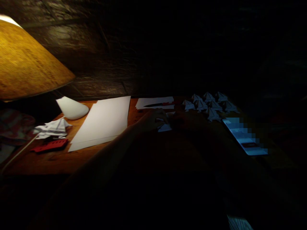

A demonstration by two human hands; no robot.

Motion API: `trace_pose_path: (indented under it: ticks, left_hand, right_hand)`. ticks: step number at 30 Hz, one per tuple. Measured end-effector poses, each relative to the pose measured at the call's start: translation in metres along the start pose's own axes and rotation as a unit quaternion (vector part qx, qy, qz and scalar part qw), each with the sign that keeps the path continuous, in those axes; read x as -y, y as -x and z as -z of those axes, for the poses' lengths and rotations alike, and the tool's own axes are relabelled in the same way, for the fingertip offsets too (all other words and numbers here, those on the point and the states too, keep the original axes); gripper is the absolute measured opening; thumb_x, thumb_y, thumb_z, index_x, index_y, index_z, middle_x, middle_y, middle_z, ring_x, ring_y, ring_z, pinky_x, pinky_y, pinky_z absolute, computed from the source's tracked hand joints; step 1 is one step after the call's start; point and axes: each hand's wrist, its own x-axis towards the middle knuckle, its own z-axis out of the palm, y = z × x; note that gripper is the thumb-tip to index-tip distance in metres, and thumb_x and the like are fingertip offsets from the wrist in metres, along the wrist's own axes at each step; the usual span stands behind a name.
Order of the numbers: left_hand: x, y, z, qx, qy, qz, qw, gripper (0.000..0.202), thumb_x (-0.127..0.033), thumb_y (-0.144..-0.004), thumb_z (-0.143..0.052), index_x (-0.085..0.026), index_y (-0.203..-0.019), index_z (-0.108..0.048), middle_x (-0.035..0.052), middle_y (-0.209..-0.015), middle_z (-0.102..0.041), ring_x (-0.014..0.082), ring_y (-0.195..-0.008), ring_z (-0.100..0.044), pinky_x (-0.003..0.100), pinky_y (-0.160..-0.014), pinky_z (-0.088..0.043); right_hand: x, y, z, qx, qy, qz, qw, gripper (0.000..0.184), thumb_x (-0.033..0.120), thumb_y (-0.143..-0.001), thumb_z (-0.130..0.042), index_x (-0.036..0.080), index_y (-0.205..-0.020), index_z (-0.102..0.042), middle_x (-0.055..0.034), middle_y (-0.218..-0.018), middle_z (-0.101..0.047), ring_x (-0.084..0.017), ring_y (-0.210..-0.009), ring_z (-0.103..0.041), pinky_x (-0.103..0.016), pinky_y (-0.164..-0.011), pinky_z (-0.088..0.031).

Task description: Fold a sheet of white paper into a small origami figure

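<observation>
Well, the left hand (156,116) has its fingers closed on a small folded paper (164,128) midway along the desk (54,162), near the knife (154,104); whether the right hand (183,120), in shadow, grips, I can't tell.

The left hand (155,117) arches with its fingers (164,117) curled and tips turned down; behind those fingers, the left wrist (140,125) and left forearm (117,145) slope back toward the body. Just right of them sits the right hand (185,120), deep in shadow; its finger pose is too dark to read.
</observation>
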Motion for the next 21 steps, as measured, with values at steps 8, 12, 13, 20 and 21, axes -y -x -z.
trace_pose_path:
  ticks: [8,12,13,20,21]
  left_hand:
    - [-0.003,0.003,0.005,-0.045,-0.081,0.027,0.995,0.021,-0.017,-0.08,-0.061,-0.025,-0.089,-0.078,0.0037,-0.096,-0.066,0.0176,-0.09,-0.062,0.034,-0.079,-0.049]
    - [-0.002,0.004,0.008,-0.038,-0.11,0.023,0.993,0.022,-0.017,-0.079,-0.061,-0.027,-0.088,-0.079,0.0033,-0.096,-0.066,0.0188,-0.091,-0.062,0.035,-0.079,-0.05]
    - [-0.002,0.003,0.008,-0.035,-0.107,0.024,0.993,0.023,-0.017,-0.079,-0.061,-0.027,-0.088,-0.079,0.0032,-0.096,-0.067,0.0185,-0.09,-0.062,0.034,-0.079,-0.05]
    - [-0.002,0.004,0.007,-0.03,-0.111,0.027,0.993,0.023,-0.017,-0.08,-0.061,-0.027,-0.091,-0.08,0.0044,-0.095,-0.067,0.0193,-0.09,-0.062,0.035,-0.078,-0.05]
    - [-0.002,0.004,0.007,-0.028,-0.108,0.023,0.993,0.024,-0.017,-0.08,-0.061,-0.027,-0.092,-0.08,0.0044,-0.096,-0.067,0.0194,-0.091,-0.062,0.036,-0.08,-0.05]
  right_hand:
    - [-0.01,0.001,-0.005,-0.01,-0.006,0.0,1.0,0.038,0.056,-0.087,-0.066,0.043,-0.122,-0.073,-0.0033,-0.114,-0.076,-0.03,-0.099,-0.069,-0.044,-0.089,-0.052]
    - [-0.005,0.001,0.0,0.0,0.004,0.012,1.0,0.038,0.055,-0.088,-0.066,0.043,-0.123,-0.073,-0.0017,-0.123,-0.073,-0.029,-0.103,-0.068,-0.042,-0.09,-0.052]
    - [-0.004,0.001,0.002,0.005,0.009,0.019,1.0,0.038,0.054,-0.089,-0.065,0.042,-0.124,-0.073,-0.0019,-0.126,-0.072,-0.029,-0.103,-0.068,-0.041,-0.09,-0.053]
    - [-0.002,0.0,0.003,0.025,0.038,0.024,0.999,0.038,0.05,-0.091,-0.063,0.041,-0.127,-0.071,-0.0025,-0.131,-0.069,-0.026,-0.099,-0.07,-0.039,-0.086,-0.052]
    - [-0.002,0.0,0.003,0.024,0.034,0.024,0.999,0.037,0.049,-0.091,-0.063,0.041,-0.127,-0.071,-0.0028,-0.131,-0.069,-0.026,-0.1,-0.069,-0.039,-0.087,-0.052]
